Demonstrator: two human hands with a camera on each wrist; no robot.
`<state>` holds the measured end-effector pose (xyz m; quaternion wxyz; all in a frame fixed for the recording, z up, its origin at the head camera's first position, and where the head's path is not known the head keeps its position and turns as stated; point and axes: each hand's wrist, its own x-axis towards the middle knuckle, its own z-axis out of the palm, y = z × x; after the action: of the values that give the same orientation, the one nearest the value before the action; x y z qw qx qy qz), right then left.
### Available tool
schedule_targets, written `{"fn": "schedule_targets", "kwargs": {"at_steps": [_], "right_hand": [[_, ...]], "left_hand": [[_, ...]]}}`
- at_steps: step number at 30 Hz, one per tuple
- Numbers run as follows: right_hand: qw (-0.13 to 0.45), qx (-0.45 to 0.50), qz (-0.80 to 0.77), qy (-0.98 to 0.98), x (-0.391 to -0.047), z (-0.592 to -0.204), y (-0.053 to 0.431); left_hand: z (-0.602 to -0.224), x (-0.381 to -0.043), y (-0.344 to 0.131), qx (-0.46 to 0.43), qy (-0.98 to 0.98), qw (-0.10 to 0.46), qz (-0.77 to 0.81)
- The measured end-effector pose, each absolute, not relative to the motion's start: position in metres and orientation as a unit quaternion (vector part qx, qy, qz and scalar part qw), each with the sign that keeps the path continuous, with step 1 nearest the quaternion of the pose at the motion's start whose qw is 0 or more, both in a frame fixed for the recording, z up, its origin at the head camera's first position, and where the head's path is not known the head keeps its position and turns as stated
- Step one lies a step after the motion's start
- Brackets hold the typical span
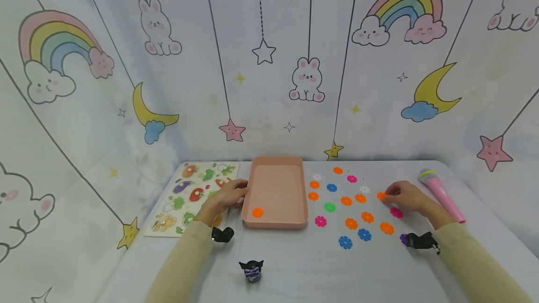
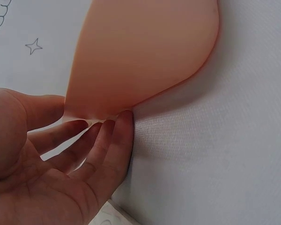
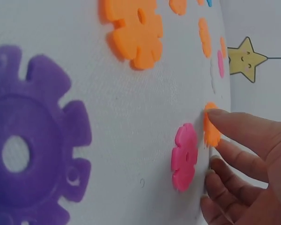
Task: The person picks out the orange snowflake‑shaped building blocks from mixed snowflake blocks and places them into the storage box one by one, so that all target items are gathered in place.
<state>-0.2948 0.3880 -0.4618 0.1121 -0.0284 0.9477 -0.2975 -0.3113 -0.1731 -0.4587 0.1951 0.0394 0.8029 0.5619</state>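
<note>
My left hand point(image 1: 226, 195) holds the left side of the pink tray point(image 1: 277, 191); in the left wrist view the thumb is at its rim and the fingers bend against its outer wall point(image 2: 145, 56). One orange notched plastic disc point(image 1: 258, 212) lies inside the tray near its front left corner. On the right, my right hand point(image 1: 406, 196) pinches another orange notched disc point(image 3: 211, 124) between thumb and forefinger, at the tabletop. Just in front of that hand lies a pink disc point(image 3: 184, 157). A purple disc point(image 3: 28, 136) sits close to the right wrist.
Several more discs, such as a green one point(image 1: 330, 207) and a blue one point(image 1: 345, 242), are scattered right of the tray. A pink toy microphone point(image 1: 444, 196) lies at far right. Left of the tray is a vegetable picture board point(image 1: 171, 216). A small dark figurine point(image 1: 252, 271) stands in front.
</note>
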Motion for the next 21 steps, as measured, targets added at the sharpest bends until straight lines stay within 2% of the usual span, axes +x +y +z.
{"fn": "schedule_targets", "kwargs": {"at_steps": [21], "right_hand": [[0.061, -0.056, -0.323, 0.943, -0.279, -0.441, 0.371]], "left_hand": [[-0.462, -0.314, -0.174, 0.044, 0.801, 0.196, 0.564]]}}
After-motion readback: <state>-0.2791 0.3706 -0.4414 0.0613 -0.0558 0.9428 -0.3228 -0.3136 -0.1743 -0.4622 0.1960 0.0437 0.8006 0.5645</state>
